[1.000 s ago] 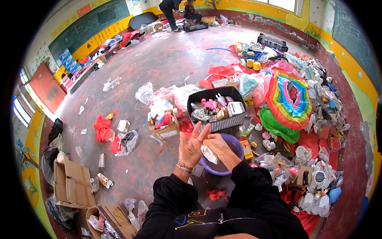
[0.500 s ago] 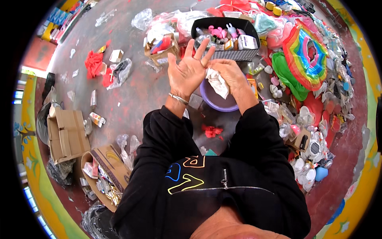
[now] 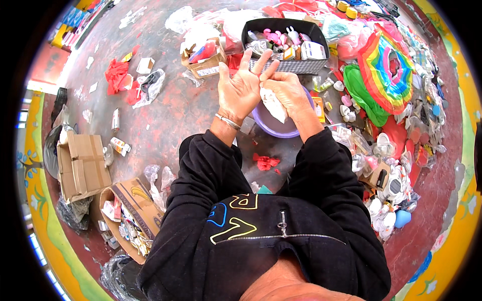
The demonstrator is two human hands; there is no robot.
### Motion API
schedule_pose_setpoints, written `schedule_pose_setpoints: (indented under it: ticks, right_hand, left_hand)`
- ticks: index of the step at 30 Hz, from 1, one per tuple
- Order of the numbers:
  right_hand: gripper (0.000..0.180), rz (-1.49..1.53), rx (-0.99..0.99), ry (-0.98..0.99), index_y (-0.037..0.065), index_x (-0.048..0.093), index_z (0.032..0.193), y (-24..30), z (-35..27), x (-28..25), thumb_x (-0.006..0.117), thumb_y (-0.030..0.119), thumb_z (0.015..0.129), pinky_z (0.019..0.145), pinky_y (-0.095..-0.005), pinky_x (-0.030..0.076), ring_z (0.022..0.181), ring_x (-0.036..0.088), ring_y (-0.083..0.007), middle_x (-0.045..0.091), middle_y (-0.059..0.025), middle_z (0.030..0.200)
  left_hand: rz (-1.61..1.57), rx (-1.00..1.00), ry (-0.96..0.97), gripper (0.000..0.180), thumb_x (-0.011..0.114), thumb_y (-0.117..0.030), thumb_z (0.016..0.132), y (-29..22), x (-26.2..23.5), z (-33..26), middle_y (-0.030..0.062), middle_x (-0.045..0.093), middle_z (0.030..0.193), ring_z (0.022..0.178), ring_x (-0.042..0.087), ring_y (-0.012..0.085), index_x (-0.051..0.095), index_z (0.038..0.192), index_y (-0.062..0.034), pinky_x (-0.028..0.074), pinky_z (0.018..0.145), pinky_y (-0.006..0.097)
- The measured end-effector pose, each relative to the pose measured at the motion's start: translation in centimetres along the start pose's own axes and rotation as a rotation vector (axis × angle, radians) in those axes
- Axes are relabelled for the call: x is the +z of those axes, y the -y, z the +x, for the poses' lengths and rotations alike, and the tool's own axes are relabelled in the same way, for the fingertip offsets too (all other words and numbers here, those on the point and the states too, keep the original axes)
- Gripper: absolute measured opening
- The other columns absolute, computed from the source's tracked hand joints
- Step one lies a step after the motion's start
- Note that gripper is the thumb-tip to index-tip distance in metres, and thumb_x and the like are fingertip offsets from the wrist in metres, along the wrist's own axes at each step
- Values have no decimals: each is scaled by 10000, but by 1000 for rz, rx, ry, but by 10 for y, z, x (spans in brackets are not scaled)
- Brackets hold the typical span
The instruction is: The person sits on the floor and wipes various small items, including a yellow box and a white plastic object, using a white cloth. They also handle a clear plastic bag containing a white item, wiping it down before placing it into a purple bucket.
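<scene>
My left hand (image 3: 239, 93) is held up with the palm toward me and the fingers spread; a bracelet (image 3: 228, 121) circles its wrist. Beside it, my right hand (image 3: 290, 93) is closed on a crumpled white cloth (image 3: 272, 106), which hangs down from the fingers. The right fingertips are at the outer edge of the left hand, by its little finger; whether they pinch that finger is hard to make out. Underneath the right hand stands a purple basin (image 3: 279, 134), partly covered by the hand and cloth.
Beyond my hands are a black fabric bin (image 3: 301, 66) of toys and a small cardboard box (image 3: 203, 66). Mixed plastic items and a rainbow inflatable ring (image 3: 389, 83) pile up at right. Cardboard boxes (image 3: 85, 163) stand at left, with red scraps (image 3: 264, 161) on the floor before me.
Both hands have shifted slightly, the left one a little to the right. The right fingers have moved down a little along the left hand's edge, still with the white cloth.
</scene>
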State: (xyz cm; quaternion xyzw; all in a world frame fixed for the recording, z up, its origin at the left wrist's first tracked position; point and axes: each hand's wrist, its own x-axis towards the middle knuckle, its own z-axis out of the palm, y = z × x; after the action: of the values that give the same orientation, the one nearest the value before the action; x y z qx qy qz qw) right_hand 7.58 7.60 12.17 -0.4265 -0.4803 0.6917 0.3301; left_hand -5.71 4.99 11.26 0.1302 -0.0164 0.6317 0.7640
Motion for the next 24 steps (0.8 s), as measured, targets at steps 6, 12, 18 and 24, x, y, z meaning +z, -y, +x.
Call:
schedule_pose_setpoints:
  ticks: [6,12,18,24]
  right_hand:
    - [112,-39,-19,-97,-25,632,703,5,-5,0,583,68,742,447,-254,412,494,551,-120,601,-60,625]
    - [106,221,-82,-89,-18,641,813,18,5,-28,545,27,802,474,-223,467,543,586,-122,635,-81,721]
    - [88,7,-462,-391,-14,633,810,21,1,-10,552,13,790,515,-256,473,576,595,-116,630,-64,704]
    - [82,-755,-1046,-659,70,574,776,14,6,1,645,101,750,553,-368,452,653,562,-305,546,-103,733]
  left_hand:
    - [56,-4,-52,774,130,-684,848,5,3,1,190,191,1462,1335,192,394,137,1426,-169,137,1076,535]
    - [-75,-47,-42,774,90,-727,816,-2,3,-2,160,238,1455,1318,238,381,80,1437,-266,55,1044,601]
    - [-18,-89,-79,807,50,-735,801,7,10,-1,169,173,1473,1342,176,385,-9,1441,-246,49,1024,625]
    - [-156,-214,-69,877,103,-777,773,21,2,-6,165,262,1439,1334,234,316,34,1445,-219,109,1074,517]
